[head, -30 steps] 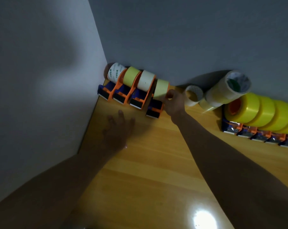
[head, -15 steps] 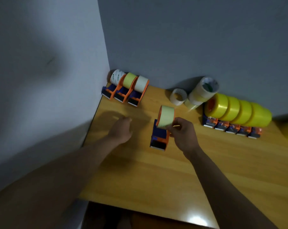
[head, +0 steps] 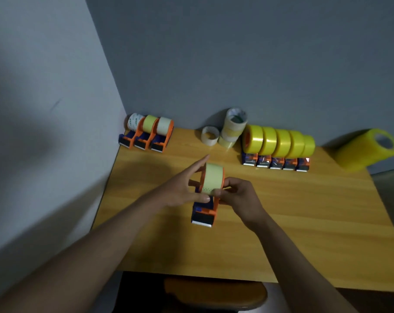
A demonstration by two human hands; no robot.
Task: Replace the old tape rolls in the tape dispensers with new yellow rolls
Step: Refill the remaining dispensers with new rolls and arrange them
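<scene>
On the yellow wooden surface [head: 281, 233], the left hand [head: 180, 188] rests straight fingers against the pale yellow tape roll [head: 211, 178], worn thin, seated upright in the orange-and-blue plastic tape dispenser [head: 204, 211] at mid-surface. The right hand [head: 239, 195] pinches the roll's near edge with curled fingers.

Held roll [head: 211, 179] pale yellow w/ dots; dispenser [head: 204, 211] orange/blue; new rolls [head: 279, 143] bright yellow; desk [head: 304, 222] yellow-brown wood grain; walls grey.
</scene>
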